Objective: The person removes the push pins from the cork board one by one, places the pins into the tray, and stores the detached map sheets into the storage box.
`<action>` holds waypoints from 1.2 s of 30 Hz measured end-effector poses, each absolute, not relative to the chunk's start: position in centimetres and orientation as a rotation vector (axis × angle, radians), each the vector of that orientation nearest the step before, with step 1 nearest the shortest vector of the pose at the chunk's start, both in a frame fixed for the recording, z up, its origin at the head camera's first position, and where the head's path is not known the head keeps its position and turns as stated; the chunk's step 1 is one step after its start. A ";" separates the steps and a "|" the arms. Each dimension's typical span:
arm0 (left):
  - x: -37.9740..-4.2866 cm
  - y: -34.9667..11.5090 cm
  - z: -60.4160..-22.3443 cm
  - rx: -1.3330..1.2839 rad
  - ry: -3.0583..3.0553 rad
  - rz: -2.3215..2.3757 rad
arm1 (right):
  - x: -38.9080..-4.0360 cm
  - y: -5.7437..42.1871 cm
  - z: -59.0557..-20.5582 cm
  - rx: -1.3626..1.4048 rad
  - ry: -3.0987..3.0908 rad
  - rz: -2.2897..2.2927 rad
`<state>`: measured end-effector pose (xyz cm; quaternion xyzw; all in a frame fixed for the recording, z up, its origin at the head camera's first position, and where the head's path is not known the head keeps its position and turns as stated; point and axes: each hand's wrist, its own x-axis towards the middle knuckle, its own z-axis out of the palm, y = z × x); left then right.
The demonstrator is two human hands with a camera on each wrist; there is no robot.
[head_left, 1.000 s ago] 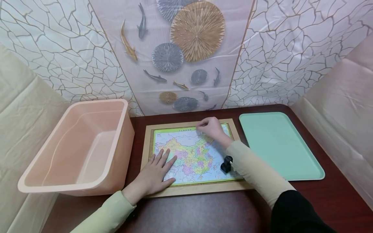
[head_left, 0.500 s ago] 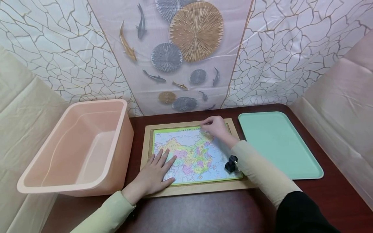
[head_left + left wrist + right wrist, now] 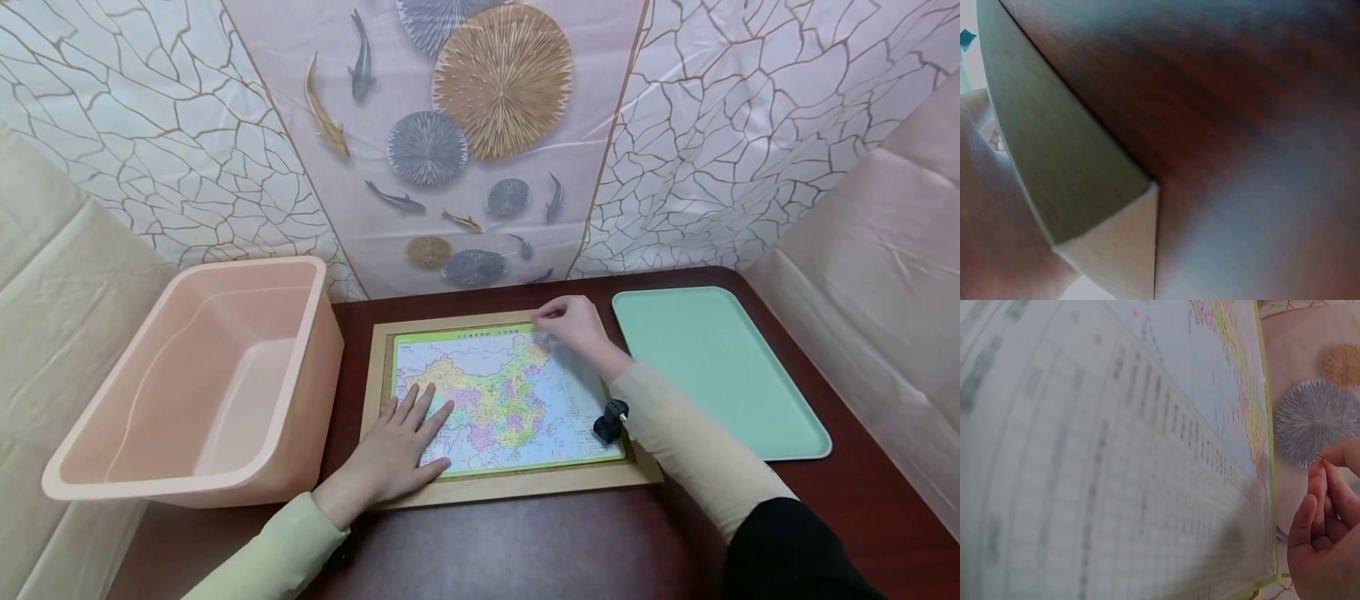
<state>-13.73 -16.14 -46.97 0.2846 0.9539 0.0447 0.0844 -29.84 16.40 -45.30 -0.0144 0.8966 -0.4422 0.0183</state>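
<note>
A map with a lime-green border lies on a wood-framed board, with a strip of brown cork showing around it. My left hand rests flat with fingers spread on the map's lower left and the frame. Over the map's top right edge, my right hand pinches a tiny thin pin between thumb and forefinger, its pointed tip showing in the right wrist view. The pin's head is hidden by the fingers. In the left wrist view, the frame's wooden corner fills the left part, the hand out of sight.
A deep pink plastic tub stands left of the board. To the right lies a pale green tray, close to the right forearm. A small black camera sits on the right wrist. Patterned cloth hangs behind the dark red table.
My right hand has slid rightward along the map's top edge, still pinching, its forearm shifting right with it. The left hand has stayed in place.
</note>
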 end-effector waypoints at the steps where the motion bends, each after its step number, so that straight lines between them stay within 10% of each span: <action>1: -13.7 -16.2 -47.0 0.848 2.845 0.133 | -29.8 16.5 -45.2 -0.032 2.785 -1.371; 36: -13.8 -16.2 -47.4 0.860 2.854 0.175 | -29.3 23.8 -46.3 0.111 2.813 -1.363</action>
